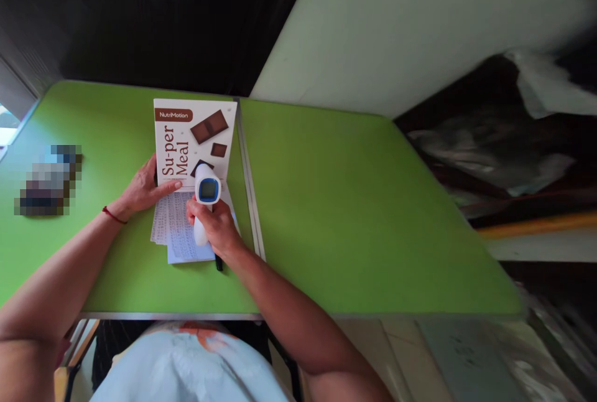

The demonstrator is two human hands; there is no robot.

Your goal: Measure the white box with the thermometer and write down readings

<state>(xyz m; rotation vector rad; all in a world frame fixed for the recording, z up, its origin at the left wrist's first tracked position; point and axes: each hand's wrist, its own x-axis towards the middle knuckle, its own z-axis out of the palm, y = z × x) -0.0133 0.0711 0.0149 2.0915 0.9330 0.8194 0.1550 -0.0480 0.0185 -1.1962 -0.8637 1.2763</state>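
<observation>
"Since I'm running this remotely, the head view is all I've got. The left grip (145,187) is pinched onto a white box (196,140), thumb over the lower front, other fingers around the left edge and mostly hidden from me."

"Where's the box sitting?"

"Left part of the green table (364,215), right by the seam, printed side facing me. Says NutriMotion, Su-per Meal. Can't tell if it's standing straight or leaning."

"And the right grip (220,226)?"

"Wrapped snugly around the handle of a white handheld gadget (208,190), thermometer-looking, blue-rimmed screen. From my angle it overlaps the box's lower right, but no clue whether they touch."

"Anything below that?"

"Yeah, sheets with writing (184,249) poke out below the box, and a black pen-like thing (219,262) shows beside them, near the right wrist. Something pixelated (49,181) lies farther left, can't make it out. Red bracelet (113,215) on the left wrist too."
</observation>
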